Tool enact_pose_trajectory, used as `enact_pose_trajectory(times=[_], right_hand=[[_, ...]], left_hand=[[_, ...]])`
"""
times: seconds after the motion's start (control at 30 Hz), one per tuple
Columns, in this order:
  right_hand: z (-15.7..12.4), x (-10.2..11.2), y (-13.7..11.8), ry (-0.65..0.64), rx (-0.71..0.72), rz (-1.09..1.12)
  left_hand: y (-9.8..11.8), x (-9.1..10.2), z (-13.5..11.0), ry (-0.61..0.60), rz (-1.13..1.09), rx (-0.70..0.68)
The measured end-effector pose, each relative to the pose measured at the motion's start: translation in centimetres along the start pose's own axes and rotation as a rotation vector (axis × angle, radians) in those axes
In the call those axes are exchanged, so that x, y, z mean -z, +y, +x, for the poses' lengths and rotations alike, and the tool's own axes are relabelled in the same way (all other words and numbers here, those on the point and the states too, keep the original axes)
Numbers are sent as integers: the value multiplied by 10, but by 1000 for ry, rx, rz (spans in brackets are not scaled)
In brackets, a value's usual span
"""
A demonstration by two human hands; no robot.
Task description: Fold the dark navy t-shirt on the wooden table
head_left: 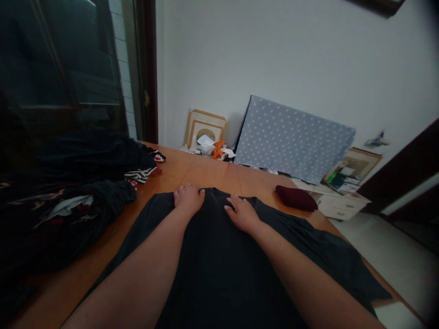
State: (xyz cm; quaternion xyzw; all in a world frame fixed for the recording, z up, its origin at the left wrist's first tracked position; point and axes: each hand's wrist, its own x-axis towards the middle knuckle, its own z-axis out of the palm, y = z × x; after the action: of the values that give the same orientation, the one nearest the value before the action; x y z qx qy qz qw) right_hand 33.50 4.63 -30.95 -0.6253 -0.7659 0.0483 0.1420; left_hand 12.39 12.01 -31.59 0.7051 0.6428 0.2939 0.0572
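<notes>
One dark garment (219, 265) lies spread on the one wooden bench (206, 171); two bare hands rest on it, the left hand (188, 198) and the right hand (242, 212); one heap of dark clothes (68, 192) sits at the left; one maroon folded cloth (297, 198) lies at the right; one polka-dot board (291, 141) leans on the wall; three picture frames are visible, two nested (205, 128) at the back and one (356, 169) at the right; one white low cabinet (338, 203) stands beyond.

Dim, flat indoor light overall, no hard shadows. Brightest area: pale wall (291, 59), upper centre to right, evenly lit. Upper left very dark; dark glass door (61, 68) shows faint reflections. Clothes pile (68, 192) at left sinks into near-black, detail lost. Wide-angle bending at the edges, dark vignette in right corners. Slight softness and noise throughout.
</notes>
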Motion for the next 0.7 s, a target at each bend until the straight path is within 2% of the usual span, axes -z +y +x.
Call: enact_pose_trajectory(times=[0.17, 0.3, 0.4, 0.53, 0.63, 0.7], right_hand=[[-27, 6, -58, 25, 227, 181], [-38, 0, -96, -91, 368, 203], [-43, -10, -103, -146, 343, 192], [-47, -16, -101, -67, 289, 189], [-49, -15, -102, -35, 292, 184], [-50, -15, -104, -34, 300, 185]], left_hand=[[1, 10, 23, 204, -419, 45], [10, 21, 29, 324, -596, 50], [20, 32, 24, 346, -640, 10], [32, 47, 19, 408, -716, -35], [38, 53, 19, 464, -833, -21], [39, 54, 22, 482, -947, 40]])
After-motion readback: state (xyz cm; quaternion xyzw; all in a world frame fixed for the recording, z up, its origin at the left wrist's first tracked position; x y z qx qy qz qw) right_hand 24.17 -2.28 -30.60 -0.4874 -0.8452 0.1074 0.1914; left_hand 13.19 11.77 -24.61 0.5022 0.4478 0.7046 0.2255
